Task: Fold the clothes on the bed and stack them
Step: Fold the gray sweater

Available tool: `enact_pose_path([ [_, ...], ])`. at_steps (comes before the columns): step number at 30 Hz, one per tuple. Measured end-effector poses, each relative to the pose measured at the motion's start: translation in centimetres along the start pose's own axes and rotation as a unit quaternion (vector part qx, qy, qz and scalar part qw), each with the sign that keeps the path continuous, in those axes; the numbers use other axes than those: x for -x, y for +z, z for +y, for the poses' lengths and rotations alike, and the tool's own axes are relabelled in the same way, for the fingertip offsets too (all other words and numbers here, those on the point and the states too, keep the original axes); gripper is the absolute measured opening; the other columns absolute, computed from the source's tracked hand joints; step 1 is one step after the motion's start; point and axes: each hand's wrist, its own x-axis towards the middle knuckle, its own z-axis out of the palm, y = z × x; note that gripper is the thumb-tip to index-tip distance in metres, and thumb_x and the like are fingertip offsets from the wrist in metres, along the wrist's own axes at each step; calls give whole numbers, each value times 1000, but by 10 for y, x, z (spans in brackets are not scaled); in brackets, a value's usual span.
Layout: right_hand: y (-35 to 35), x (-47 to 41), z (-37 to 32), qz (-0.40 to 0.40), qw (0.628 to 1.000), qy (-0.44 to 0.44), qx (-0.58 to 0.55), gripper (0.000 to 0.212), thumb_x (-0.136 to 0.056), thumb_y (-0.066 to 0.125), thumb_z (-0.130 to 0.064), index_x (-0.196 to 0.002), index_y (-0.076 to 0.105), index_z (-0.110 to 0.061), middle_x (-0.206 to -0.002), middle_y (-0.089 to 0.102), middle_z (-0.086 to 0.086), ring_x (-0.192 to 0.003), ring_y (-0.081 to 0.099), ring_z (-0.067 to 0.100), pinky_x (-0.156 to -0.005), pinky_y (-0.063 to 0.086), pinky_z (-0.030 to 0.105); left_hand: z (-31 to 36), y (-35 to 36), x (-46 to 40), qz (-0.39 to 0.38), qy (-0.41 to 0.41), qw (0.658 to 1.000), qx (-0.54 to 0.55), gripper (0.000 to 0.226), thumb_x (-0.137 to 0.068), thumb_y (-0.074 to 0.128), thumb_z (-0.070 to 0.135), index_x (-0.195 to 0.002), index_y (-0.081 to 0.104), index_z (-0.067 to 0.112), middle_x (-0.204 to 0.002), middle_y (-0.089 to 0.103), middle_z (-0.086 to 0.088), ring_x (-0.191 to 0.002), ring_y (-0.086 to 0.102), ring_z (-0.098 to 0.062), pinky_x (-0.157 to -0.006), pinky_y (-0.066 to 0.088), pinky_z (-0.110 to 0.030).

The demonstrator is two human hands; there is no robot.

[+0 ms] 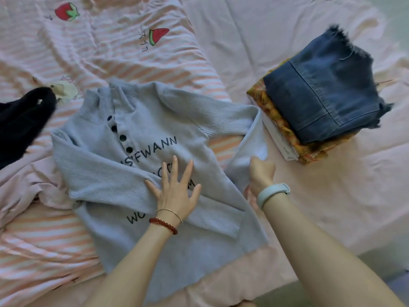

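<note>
Left hand [174, 191] lies flat with fingers spread on the grey sweater [137, 173], pinning a folded-in sleeve and covering part of the print, so only "FWANN" and a "WO" read clearly. Right hand [261, 173] grips the other sleeve just beside it, fingers hidden in the fabric. Beyond the right hand sits the folded stack [309, 116], denim on top; a black garment [20, 122] is cut off far left.

A striped quilt [132, 63] with strawberry [66, 11] and watermelon [157, 35] prints covered the frame's upper left; a pink sheet [332, 196] lay right.
</note>
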Motion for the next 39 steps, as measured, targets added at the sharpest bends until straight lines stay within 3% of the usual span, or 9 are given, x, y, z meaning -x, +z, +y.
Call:
enact_pose_path([
  [4,-35,9,-45,7,988,-148,-52,32,-93,46,-20,-122,45,-5,-100,52,2,-92,48,17,-75,40,29,7,-21,-11,-104,-15,994,14,62,-92,30,59,-145,1,45,-155,-19,3,-142,-19,-26,-102,-4,-71],
  [7,-57,32,-71,-81,964,-216,-133,33,-96,45,-20,-126,47,-7,-116,58,7,-103,57,20,-85,48,35,8,-57,-13,-114,-52,964,235,53,-92,40,52,-141,33,33,-154,18,4,-143,10,-20,-109,10,-54],
  [12,-44,112,0,-382,906,-177,-44,24,-96,48,-17,-119,54,-19,-114,66,-6,-109,59,10,-85,48,20,-5,-108,8,-221,-116,666,703,56,-81,34,60,-117,55,23,-111,67,-3,-95,66,-16,-85,47,-37],
  [16,-34,142,82,-448,878,-56,156,14,-96,48,-23,-109,50,-24,-111,62,-5,-96,60,3,-71,48,14,-10,-92,27,-201,-121,750,619,19,-92,53,24,-101,59,8,-72,65,-6,-65,68,-14,-63,57,-26],
  [20,-32,147,106,-446,874,-30,191,9,-95,52,-21,-103,51,-24,-111,62,0,-91,60,2,-65,46,10,-23,-57,40,-144,-106,865,469,13,-92,55,23,-98,52,12,-97,54,0,-94,56,-17,-76,51,-30],
  [23,-30,150,107,-466,868,-10,169,15,-93,54,-16,-107,54,-23,-108,65,-2,-97,63,9,-79,54,24,-32,-37,50,-229,-133,842,471,45,-89,56,39,-126,43,16,-119,51,0,-109,53,-17,-80,47,-27],
  [26,-28,149,106,-463,871,22,162,17,-92,55,-16,-110,57,-19,-104,67,-3,-98,64,15,-86,54,39,-39,-27,60,-268,-152,793,525,17,-91,55,31,-100,58,16,-97,63,-2,-87,61,-14,-77,50,-29],
  [33,-21,153,115,-446,869,7,214,7,-95,50,-13,-93,57,-11,-82,66,4,-75,65,14,-72,54,26,-79,-32,87,-5,-86,817,569,27,-94,51,18,-67,47,17,-61,43,4,-47,39,4,-47,30,-9],
  [39,-2,152,120,-341,876,-153,305,28,-95,44,-10,-122,48,-14,-114,55,3,-100,55,17,-86,45,28,-128,-16,113,-259,-101,899,339,18,-89,60,28,-86,58,10,-80,57,-1,-73,51,-14,-60,38,-19],
])
